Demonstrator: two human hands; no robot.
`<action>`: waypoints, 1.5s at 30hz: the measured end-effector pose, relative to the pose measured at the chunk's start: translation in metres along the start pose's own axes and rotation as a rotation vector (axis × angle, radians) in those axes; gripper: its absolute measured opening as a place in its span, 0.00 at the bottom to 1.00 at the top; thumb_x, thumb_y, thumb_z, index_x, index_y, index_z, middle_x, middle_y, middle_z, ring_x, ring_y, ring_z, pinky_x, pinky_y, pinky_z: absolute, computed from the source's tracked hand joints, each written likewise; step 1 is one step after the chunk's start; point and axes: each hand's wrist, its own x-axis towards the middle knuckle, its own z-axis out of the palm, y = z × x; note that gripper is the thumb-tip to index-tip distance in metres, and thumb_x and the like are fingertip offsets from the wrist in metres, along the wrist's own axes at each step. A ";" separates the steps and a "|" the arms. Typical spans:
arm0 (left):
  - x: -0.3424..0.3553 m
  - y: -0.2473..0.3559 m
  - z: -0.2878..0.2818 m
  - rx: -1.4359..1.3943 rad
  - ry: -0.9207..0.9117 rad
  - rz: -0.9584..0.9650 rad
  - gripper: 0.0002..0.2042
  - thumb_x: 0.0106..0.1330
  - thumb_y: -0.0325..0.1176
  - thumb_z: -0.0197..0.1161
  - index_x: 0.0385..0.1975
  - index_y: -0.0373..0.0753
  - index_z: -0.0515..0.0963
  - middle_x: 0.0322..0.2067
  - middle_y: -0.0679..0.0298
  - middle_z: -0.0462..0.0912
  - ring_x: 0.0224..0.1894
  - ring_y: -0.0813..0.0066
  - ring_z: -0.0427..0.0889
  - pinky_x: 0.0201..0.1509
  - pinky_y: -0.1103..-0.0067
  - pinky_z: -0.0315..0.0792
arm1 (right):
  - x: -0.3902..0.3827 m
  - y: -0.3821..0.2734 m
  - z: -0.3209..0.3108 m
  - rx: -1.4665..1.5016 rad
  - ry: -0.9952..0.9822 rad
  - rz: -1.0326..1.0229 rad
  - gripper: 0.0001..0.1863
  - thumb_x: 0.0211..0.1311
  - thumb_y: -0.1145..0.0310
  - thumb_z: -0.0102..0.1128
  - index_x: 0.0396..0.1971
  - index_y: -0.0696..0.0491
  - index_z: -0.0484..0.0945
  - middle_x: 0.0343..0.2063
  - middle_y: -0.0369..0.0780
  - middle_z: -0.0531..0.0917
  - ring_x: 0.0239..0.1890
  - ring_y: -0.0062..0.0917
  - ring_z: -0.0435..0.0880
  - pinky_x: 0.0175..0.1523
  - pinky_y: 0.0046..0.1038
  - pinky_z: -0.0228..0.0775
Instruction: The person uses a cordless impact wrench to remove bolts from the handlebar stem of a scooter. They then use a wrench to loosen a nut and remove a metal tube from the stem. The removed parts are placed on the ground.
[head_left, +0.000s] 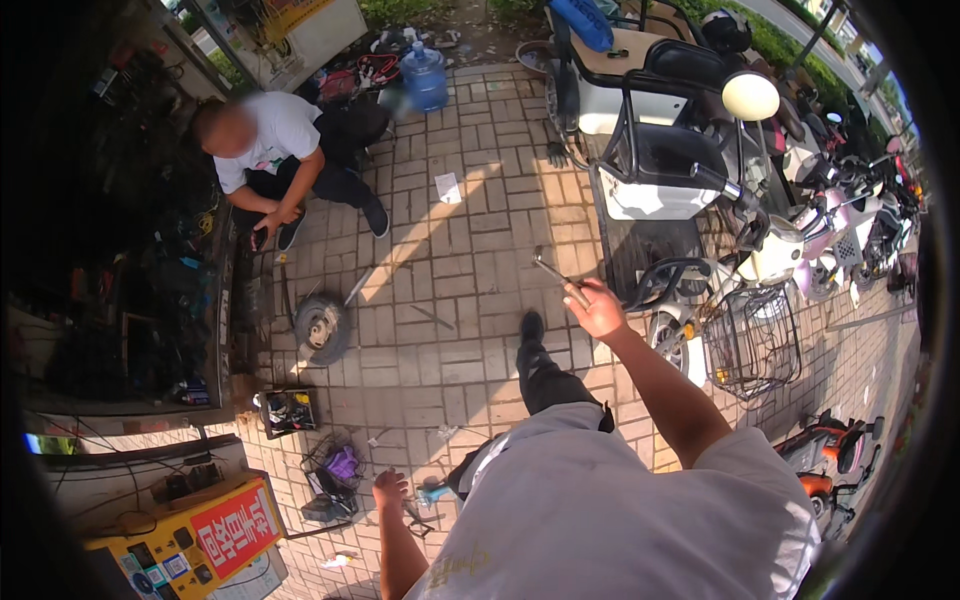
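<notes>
My right hand grips a metal wrench-like tool, held out over the brick paving to the left of a white electric tricycle. My left hand hangs low at my side with its fingers apart and nothing visible in it; a blue object lies on the paving near it, and a purple and black bag is to its left. A loose wheel lies ahead to the left, with long thin bars around it. A black box of small items stands below the wheel.
A person sits low at the upper left beside a dark, cluttered workshop opening. A large blue water jug stands farther back. Parked scooters and a wire basket line the right side; a yellow signboard is at lower left.
</notes>
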 end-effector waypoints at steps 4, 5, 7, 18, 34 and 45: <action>0.005 0.032 0.067 0.045 0.049 -0.192 0.13 0.66 0.40 0.54 0.42 0.38 0.74 0.34 0.59 0.81 0.23 0.71 0.78 0.22 0.76 0.68 | 0.100 0.007 0.013 0.062 0.000 -0.071 0.11 0.55 0.68 0.64 0.38 0.53 0.82 0.31 0.44 0.79 0.34 0.40 0.79 0.37 0.35 0.73; 0.007 0.040 0.081 0.092 -0.012 -0.210 0.12 0.65 0.39 0.53 0.40 0.38 0.74 0.34 0.59 0.81 0.24 0.70 0.79 0.23 0.76 0.68 | 0.126 0.013 0.018 0.096 0.014 -0.099 0.11 0.55 0.68 0.64 0.38 0.54 0.82 0.30 0.44 0.79 0.33 0.40 0.79 0.36 0.36 0.72; 0.012 0.068 0.118 0.174 -0.039 -0.216 0.11 0.65 0.37 0.52 0.39 0.38 0.74 0.33 0.59 0.81 0.24 0.71 0.79 0.23 0.77 0.68 | 0.167 0.038 0.036 0.137 0.016 -0.027 0.10 0.56 0.66 0.64 0.35 0.55 0.81 0.28 0.45 0.79 0.31 0.41 0.79 0.35 0.36 0.71; 0.147 0.246 0.230 0.371 -0.165 -0.247 0.11 0.67 0.38 0.50 0.38 0.37 0.75 0.32 0.61 0.82 0.27 0.72 0.81 0.28 0.74 0.73 | 0.373 0.101 0.095 0.183 -0.060 0.146 0.14 0.56 0.61 0.65 0.27 0.58 0.78 0.29 0.47 0.79 0.31 0.39 0.78 0.34 0.36 0.69; 0.212 0.768 0.451 -0.080 0.089 0.879 0.08 0.58 0.25 0.58 0.37 0.35 0.78 0.30 0.61 0.74 0.30 0.75 0.74 0.34 0.80 0.68 | 0.777 0.045 0.212 -0.134 -0.579 -0.827 0.15 0.38 0.70 0.70 0.30 0.53 0.78 0.40 0.39 0.73 0.39 0.37 0.75 0.43 0.34 0.70; 0.236 0.761 0.442 -0.443 0.631 0.707 0.10 0.53 0.21 0.54 0.35 0.32 0.80 0.25 0.63 0.68 0.26 0.76 0.67 0.31 0.80 0.63 | 0.806 -0.013 0.348 0.206 -1.015 -1.107 0.09 0.51 0.66 0.67 0.32 0.53 0.82 0.39 0.38 0.76 0.39 0.34 0.77 0.42 0.33 0.72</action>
